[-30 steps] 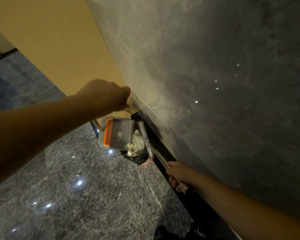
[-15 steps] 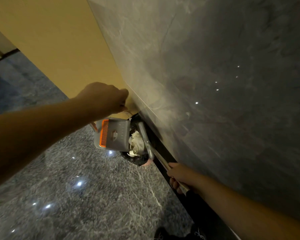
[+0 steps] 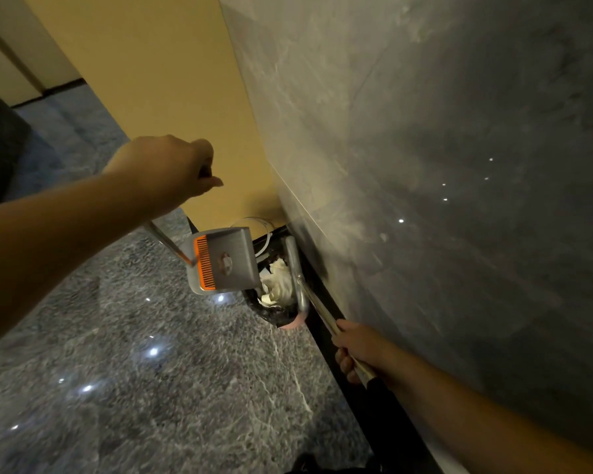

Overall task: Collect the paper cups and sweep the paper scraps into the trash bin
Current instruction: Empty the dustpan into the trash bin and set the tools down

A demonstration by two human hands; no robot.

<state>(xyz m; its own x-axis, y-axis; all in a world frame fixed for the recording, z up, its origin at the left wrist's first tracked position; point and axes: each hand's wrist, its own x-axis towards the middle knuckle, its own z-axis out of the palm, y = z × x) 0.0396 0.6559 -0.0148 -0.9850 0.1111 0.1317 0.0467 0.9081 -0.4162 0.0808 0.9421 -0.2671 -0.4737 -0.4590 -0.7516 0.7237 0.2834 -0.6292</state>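
Left hand (image 3: pixel 165 169) is fisted around the top of the dustpan's pole; over the last second it has risen and the dustpan (image 3: pixel 225 260) has come up with it, tipping steeper, mouth edge now right at the rim of the trash bin (image 3: pixel 281 318). Orange comb teeth face the camera, and no scraps show on the part of the pan that is visible.

White crumpled paper (image 3: pixel 278 283) sits inside the bin's black liner, more exposed than a second ago. Judgement: the dump is done or nearly done; remaining work is likely to clear the pan away and check for leftovers. Whether any of the white mass is a paper cup is hard to say; the light is dim and the shapes are crushed.

Right hand (image 3: pixel 358 348) is curled around the broom handle (image 3: pixel 317 307), roughly where it was, broom head parked against the bin on the wall side.

Floor (image 3: pixel 151 388): polished dark grey stone, speckled, with ceiling-light glints. The bin stands in a corner between a yellow wall (image 3: pixel 151 80) and a glossy grey marble wall (image 3: pixel 442 165) with a black skirting strip. A thin white cable loops behind the bin.
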